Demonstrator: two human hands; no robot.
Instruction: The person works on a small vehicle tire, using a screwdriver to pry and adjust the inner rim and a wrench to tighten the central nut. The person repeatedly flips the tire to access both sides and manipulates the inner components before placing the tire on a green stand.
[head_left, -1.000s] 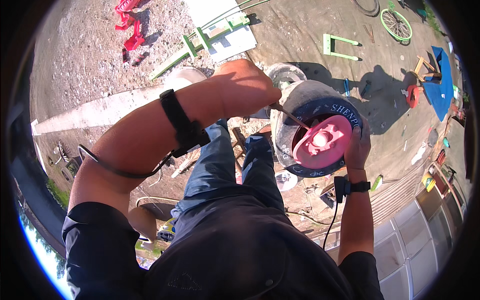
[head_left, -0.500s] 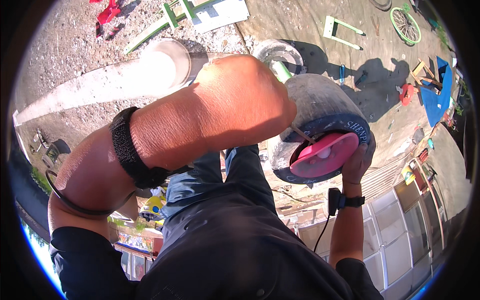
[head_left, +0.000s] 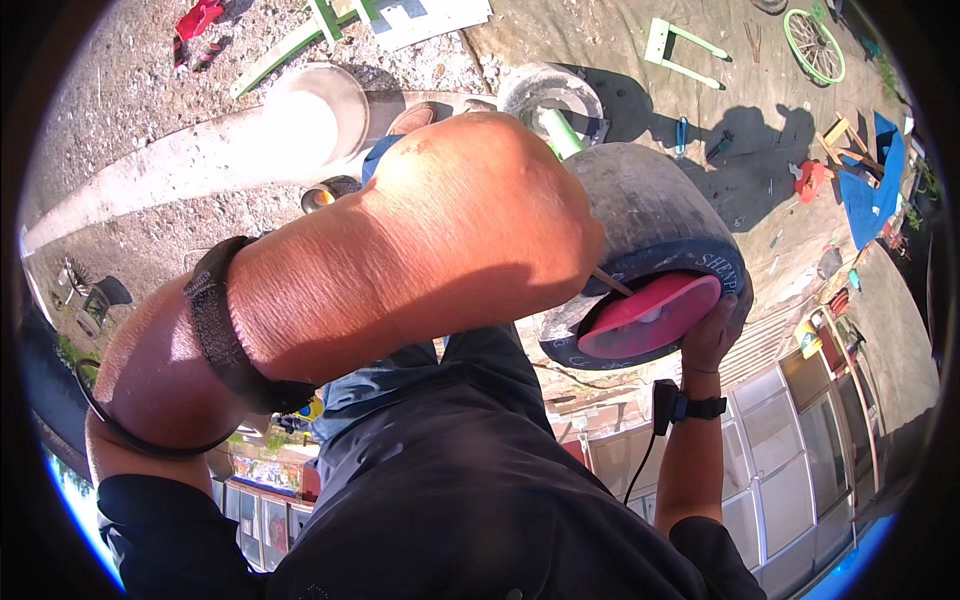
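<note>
Seemingly, fingers hidden, your left hand (head_left: 525, 210) gripped a slim rod (head_left: 612, 282); your right hand (head_left: 708, 340) held a scuffed, round tyre (head_left: 650, 200).

Pale capital letters (head_left: 708, 268) on the dark sidewall (head_left: 684, 259) of a thick tire (head_left: 655, 200), lower marks too small to read

Tyre (head_left: 650, 205) grey; sidewall (head_left: 662, 257) dark blue, white lettering (head_left: 716, 272). Hub (head_left: 660, 312) pink. Stick (head_left: 614, 283) brown. Bike wheel (head_left: 815, 47), frame (head_left: 657, 42) lime green. Tarp (head_left: 866, 213) blue. Jeans (head_left: 490, 360) blue; shirt (head_left: 430, 490) black.
</note>
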